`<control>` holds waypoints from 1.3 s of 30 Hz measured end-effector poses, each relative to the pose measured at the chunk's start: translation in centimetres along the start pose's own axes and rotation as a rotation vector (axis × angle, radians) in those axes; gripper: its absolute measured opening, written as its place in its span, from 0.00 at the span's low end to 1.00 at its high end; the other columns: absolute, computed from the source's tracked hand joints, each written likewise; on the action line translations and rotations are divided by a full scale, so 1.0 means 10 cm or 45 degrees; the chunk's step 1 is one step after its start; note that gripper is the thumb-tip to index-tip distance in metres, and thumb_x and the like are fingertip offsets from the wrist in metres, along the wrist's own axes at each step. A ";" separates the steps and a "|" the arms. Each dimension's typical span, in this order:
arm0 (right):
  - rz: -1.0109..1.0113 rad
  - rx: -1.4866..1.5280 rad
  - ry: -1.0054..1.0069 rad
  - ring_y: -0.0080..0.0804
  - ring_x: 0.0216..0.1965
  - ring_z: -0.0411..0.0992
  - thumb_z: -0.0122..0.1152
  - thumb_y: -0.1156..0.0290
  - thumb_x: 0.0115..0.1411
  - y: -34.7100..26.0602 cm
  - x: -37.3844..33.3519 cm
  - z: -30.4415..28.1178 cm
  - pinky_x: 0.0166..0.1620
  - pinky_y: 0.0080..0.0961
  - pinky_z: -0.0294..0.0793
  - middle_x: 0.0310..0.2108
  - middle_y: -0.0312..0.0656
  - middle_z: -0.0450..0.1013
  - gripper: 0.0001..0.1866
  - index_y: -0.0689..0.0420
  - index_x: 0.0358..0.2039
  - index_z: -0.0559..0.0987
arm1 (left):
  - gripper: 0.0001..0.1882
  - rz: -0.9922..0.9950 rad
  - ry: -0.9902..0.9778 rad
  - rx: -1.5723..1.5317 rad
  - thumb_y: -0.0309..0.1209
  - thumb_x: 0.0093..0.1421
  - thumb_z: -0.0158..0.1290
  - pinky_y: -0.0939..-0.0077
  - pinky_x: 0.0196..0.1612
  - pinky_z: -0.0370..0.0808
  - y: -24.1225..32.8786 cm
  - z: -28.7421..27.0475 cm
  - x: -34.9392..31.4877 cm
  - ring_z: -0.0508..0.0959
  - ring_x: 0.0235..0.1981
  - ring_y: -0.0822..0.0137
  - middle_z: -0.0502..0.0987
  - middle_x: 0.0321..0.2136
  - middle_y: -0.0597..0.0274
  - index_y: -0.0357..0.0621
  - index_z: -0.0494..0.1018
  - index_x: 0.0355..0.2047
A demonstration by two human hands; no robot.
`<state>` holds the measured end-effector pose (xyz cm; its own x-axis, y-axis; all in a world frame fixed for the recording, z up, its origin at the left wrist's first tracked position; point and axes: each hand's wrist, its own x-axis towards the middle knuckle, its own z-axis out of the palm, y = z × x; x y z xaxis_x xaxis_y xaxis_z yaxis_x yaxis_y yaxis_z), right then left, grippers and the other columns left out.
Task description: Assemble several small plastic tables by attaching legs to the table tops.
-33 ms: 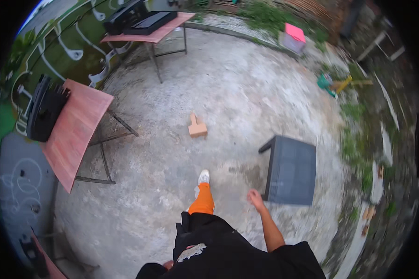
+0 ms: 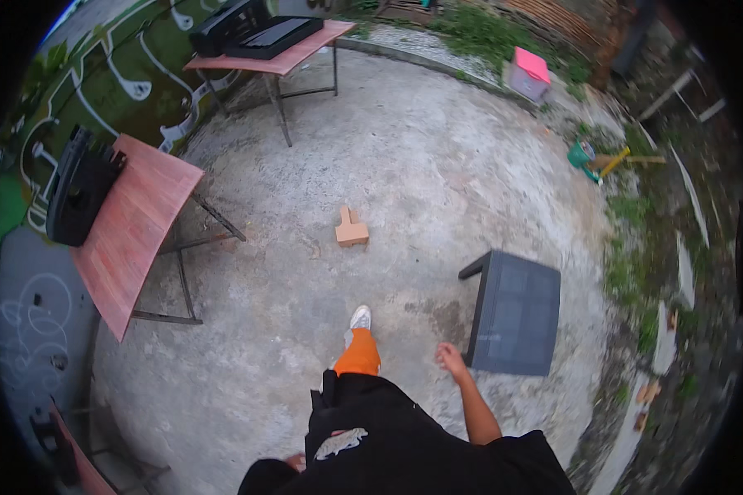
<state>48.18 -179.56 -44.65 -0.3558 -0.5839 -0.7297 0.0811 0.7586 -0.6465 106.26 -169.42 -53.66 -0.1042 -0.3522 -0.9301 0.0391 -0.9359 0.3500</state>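
My right hand (image 2: 450,358) hangs in the air to the right of my leg, its fingers loosely curled in with nothing showing in them. Nearest to it is a dark grey low table (image 2: 516,318) on the ground; in the picture the hand lies beside its near left corner, and I cannot tell whether they touch. My left hand (image 2: 295,462) shows only as a sliver past the black sleeve; its fingers are hidden. Ahead of my white shoe (image 2: 361,318), a small brown cardboard box (image 2: 352,233) with a raised flap sits on the concrete.
Reddish wooden tables (image 2: 144,235) on metal legs stand left, one bearing a black case (image 2: 82,190). A table (image 2: 314,41) at the far left holds black printer-like machines. Far right are a pink-lidded bin (image 2: 529,76), a green bucket (image 2: 580,153) and a grassy, rubble-strewn edge.
The view has shifted slightly, so the grey table and my right hand appear a little lower in the picture. No object has visibly been taken or moved.
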 end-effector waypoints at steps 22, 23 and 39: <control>0.125 -0.207 -0.096 0.27 0.19 0.67 0.48 0.64 0.57 -3.11 5.08 -1.45 0.21 0.27 0.64 0.21 0.39 0.71 0.13 0.59 0.26 0.76 | 0.19 1.012 -0.376 1.405 0.37 0.59 0.48 0.64 0.48 0.73 8.60 4.91 2.35 0.78 0.41 0.53 0.78 0.40 0.49 0.42 0.73 0.47; 0.089 -0.206 -0.196 0.27 0.19 0.67 0.48 0.64 0.57 -3.80 5.50 -1.30 0.21 0.27 0.64 0.21 0.39 0.71 0.13 0.59 0.26 0.76 | 0.18 0.818 -0.340 1.255 0.37 0.60 0.48 0.68 0.46 0.74 8.84 4.86 2.14 0.79 0.39 0.59 0.78 0.39 0.50 0.42 0.73 0.47; -0.410 -0.308 -0.528 0.34 0.46 0.72 0.49 0.59 0.65 -11.52 7.95 0.89 0.47 0.33 0.71 0.47 0.43 0.72 0.21 0.53 0.55 0.68 | 0.14 1.860 1.331 0.749 0.29 0.56 0.49 0.54 0.40 0.72 15.10 4.62 3.99 0.75 0.39 0.49 0.77 0.36 0.53 0.44 0.72 0.44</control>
<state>18.87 -315.98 -30.16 0.0711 -0.8239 -0.5623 -0.2038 0.5398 -0.8167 62.11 -324.81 -32.82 0.2646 -0.8329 0.4861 -0.7954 0.0965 0.5983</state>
